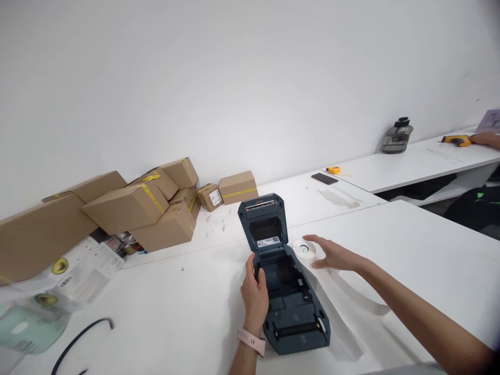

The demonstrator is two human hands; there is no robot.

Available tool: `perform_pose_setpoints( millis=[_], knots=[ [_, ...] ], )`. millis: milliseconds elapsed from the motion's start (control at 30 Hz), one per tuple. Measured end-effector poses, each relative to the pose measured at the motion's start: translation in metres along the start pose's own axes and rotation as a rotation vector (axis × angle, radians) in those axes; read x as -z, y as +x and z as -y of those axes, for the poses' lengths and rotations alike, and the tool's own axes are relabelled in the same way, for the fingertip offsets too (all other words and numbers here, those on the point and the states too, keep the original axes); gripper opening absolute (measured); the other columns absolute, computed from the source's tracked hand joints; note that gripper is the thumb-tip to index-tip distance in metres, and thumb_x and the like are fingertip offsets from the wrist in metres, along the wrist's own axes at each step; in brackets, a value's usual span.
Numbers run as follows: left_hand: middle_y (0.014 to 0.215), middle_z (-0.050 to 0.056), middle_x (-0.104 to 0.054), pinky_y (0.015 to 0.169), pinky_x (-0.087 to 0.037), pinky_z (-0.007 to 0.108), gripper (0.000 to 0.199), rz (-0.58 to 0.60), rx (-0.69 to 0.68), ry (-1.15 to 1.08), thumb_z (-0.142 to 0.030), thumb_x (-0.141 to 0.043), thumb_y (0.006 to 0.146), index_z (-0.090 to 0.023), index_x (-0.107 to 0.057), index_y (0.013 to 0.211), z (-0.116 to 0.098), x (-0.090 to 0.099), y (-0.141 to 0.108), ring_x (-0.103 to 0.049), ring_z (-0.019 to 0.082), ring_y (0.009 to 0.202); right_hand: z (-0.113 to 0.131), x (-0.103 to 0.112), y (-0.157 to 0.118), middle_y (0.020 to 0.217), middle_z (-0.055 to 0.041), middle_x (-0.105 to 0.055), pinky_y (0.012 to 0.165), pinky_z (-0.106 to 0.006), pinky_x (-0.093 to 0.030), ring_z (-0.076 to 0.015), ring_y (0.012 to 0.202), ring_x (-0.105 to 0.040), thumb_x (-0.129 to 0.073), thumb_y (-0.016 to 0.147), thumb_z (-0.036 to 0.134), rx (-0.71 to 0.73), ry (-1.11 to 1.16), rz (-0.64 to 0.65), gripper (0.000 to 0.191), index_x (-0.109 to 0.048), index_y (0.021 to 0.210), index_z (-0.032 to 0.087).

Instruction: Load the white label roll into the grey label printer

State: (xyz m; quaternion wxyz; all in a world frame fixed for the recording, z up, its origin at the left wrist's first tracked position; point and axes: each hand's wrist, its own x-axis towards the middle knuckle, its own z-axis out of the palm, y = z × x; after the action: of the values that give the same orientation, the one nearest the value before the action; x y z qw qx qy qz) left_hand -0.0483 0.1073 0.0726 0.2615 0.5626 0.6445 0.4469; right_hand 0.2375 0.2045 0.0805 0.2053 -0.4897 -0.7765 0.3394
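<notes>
A dark label printer [295, 307] stands on the white table with its lid [265, 221] raised, showing the hollow inside and a roller near the front. My left hand [254, 297] rests against the printer's left side, fingers apart. Just right of the printer, a roll of white labels [304, 250] lies flat, and a long loose strip [338, 312] trails from it toward the front. My right hand [332, 253] is at the right edge of the roll, thumb and forefinger spread around it.
Cardboard boxes [164, 226] are piled at the back left. Plastic-wrapped packets [89, 271] and a black cable [80, 336] lie at the left. A phone [324, 178], tape measure [333, 170] and bottle [396, 138] stand farther back. Another person's hand [484, 139] shows at far right.
</notes>
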Motion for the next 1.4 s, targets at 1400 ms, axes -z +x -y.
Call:
perform_pose_setpoints(
  millis=[1400],
  knots=[
    [0.138,0.009,-0.062,0.107,-0.045,0.039,0.043,0.068,-0.103,0.027,-0.032,-0.036,0.098,-0.022,-0.069,0.123,0.008,0.014,0.006,-0.059,0.025,0.126,0.113,-0.056,0.040,0.125,-0.0159,-0.067,0.103,-0.052,-0.041,-0.0409,0.118,-0.058,-0.075,0.072,0.053,0.295,-0.415,0.408,0.078,-0.058,0.141,0.021]
  ],
)
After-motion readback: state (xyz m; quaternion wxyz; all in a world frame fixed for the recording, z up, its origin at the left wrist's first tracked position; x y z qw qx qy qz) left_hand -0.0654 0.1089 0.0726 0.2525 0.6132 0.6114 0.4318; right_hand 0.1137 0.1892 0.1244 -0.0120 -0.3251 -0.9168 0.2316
